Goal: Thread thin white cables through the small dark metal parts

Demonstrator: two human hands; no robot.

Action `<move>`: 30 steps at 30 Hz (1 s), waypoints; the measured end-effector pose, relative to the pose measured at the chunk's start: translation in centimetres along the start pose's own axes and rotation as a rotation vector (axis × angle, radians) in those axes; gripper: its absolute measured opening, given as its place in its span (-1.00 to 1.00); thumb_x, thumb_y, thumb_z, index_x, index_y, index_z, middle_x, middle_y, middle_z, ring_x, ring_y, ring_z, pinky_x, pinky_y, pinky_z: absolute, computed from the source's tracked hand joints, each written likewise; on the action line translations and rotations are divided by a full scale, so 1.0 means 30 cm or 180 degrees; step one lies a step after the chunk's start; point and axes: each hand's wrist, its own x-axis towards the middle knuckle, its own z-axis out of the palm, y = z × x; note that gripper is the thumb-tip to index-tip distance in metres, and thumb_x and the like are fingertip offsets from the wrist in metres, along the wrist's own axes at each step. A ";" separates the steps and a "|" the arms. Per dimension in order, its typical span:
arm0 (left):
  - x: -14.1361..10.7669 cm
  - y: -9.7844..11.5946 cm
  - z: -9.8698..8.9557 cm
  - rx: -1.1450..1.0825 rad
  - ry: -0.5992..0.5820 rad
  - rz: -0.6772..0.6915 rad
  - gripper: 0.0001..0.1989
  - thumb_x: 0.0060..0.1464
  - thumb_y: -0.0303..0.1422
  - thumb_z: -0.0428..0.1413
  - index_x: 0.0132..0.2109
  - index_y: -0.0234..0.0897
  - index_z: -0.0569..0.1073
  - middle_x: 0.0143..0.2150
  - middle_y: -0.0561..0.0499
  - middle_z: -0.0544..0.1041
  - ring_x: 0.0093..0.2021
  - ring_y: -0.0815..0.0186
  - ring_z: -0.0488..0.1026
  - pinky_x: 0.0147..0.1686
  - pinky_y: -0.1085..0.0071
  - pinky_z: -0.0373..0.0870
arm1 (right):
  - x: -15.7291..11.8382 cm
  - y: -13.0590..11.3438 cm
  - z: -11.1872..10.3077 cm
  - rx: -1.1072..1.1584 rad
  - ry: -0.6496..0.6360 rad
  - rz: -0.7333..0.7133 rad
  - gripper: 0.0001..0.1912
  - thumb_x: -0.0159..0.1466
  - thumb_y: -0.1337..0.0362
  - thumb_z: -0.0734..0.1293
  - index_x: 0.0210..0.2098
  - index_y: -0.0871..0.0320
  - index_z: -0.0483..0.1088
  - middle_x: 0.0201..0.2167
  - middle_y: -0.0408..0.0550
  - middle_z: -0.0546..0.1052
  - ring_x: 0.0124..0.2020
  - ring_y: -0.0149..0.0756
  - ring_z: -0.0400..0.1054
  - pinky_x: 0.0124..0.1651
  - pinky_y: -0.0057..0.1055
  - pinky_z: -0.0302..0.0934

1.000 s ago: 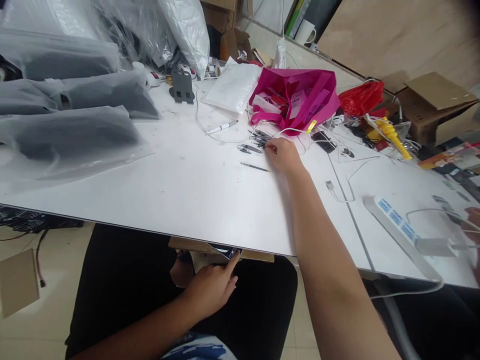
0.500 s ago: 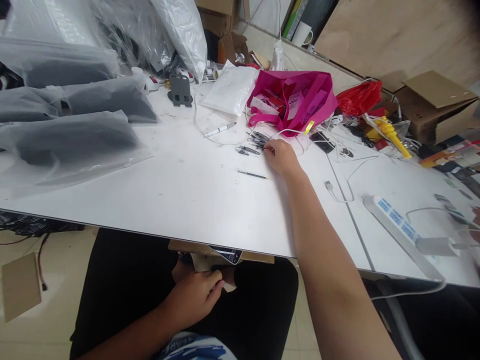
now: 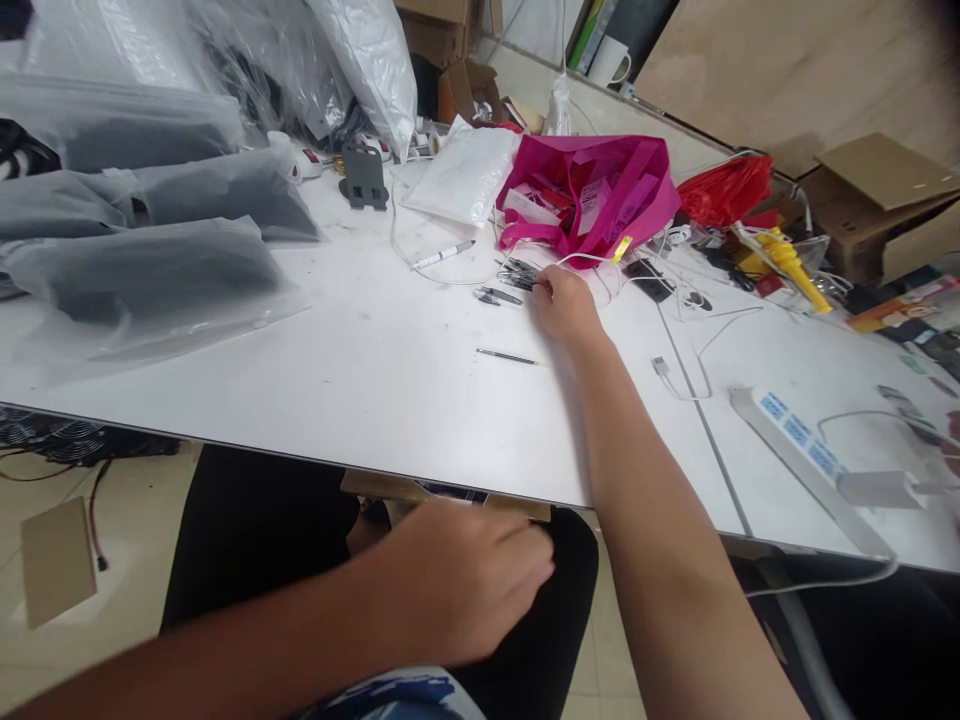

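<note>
Item: cluster of small dark pen parts (image 3: pixel 517 277), on the white table (image 3: pixel 360 370) just before the pink bag (image 3: pixel 592 195). Right hand (image 3: pixel 564 305) rests at the cluster, fingertips curled onto it; whether a piece is pinched cannot be told. One thin refill (image 3: pixel 508 357) lies apart, nearer the edge. Left hand (image 3: pixel 469 580) hangs loosely closed below the table edge, its hold unclear. Sorting appears barely begun.

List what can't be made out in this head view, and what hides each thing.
- Right hand: fingertips curl over the small dark parts, so any grasp is hidden.
- Left hand: blurred; palm side faces away.
- Cardboard under the table: mostly covered by the table edge.
- Pink bag labels: too small to read.
- Power strip: plugged adapter blurred near the right frame edge.
</note>
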 end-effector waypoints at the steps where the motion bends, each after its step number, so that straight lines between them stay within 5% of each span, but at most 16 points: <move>1: 0.066 -0.013 -0.034 0.0484 -0.0007 0.0180 -0.68 0.45 -0.37 -0.09 -0.20 -0.28 0.51 -0.31 -0.02 0.59 -0.39 0.29 0.47 -0.45 0.30 0.21 | -0.001 -0.001 -0.007 0.0070 0.0055 -0.0001 -0.85 0.30 0.35 0.22 -0.23 0.09 0.42 -0.22 0.14 0.60 -0.18 -0.02 0.42 -0.08 -0.13 0.29; 6: 0.395 -0.207 -0.104 0.1559 -0.0360 -0.0194 -0.69 0.38 -0.42 -0.07 -0.08 -0.36 0.59 -0.20 -0.23 0.66 -0.29 0.10 0.57 -0.33 0.17 0.37 | -0.016 0.015 -0.048 0.0369 0.0388 0.0131 -0.93 0.31 0.31 0.21 -0.27 0.05 0.32 -0.23 0.09 0.58 -0.16 -0.06 0.42 -0.02 -0.14 0.29; 10: 0.526 -0.314 -0.115 0.1794 -0.0262 -0.0115 -0.64 0.38 -0.42 -0.09 0.01 -0.39 0.60 -0.20 -0.29 0.68 -0.21 0.03 0.61 -0.25 0.14 0.41 | -0.025 0.031 -0.063 0.0465 0.0645 0.0265 -0.93 0.34 0.28 0.20 -0.24 0.05 0.31 -0.21 0.11 0.58 -0.17 -0.07 0.42 -0.01 -0.13 0.30; 18: 0.559 -0.391 -0.180 0.1709 0.0540 -0.0160 -0.62 0.40 -0.33 -0.09 -0.04 -0.40 0.59 -0.14 -0.25 0.67 -0.12 0.02 0.61 -0.21 0.15 0.37 | -0.022 -0.013 -0.057 0.0627 0.0627 0.0281 -0.90 0.36 0.28 0.23 -0.18 0.07 0.37 -0.17 0.09 0.61 -0.23 -0.15 0.43 -0.06 -0.19 0.34; 24: 0.526 -0.446 -0.241 0.1671 0.0239 -0.0206 -0.68 0.34 -0.40 -0.04 0.00 -0.31 0.60 0.00 -0.19 0.65 -0.04 0.05 0.60 -0.16 0.21 0.39 | -0.022 -0.064 -0.051 0.0806 0.0572 0.0115 -0.94 0.38 0.28 0.25 -0.18 0.08 0.36 -0.17 0.09 0.60 -0.19 -0.14 0.47 -0.05 -0.18 0.37; 30: 0.537 -0.493 -0.262 0.1691 0.0392 -0.0283 -0.64 0.37 -0.36 -0.07 0.07 -0.30 0.59 0.07 -0.20 0.61 -0.04 0.04 0.60 -0.13 0.19 0.40 | -0.028 -0.090 -0.050 0.0880 0.0540 0.0126 -0.94 0.38 0.27 0.25 -0.19 0.06 0.37 -0.16 0.06 0.61 -0.17 -0.15 0.49 -0.05 -0.19 0.39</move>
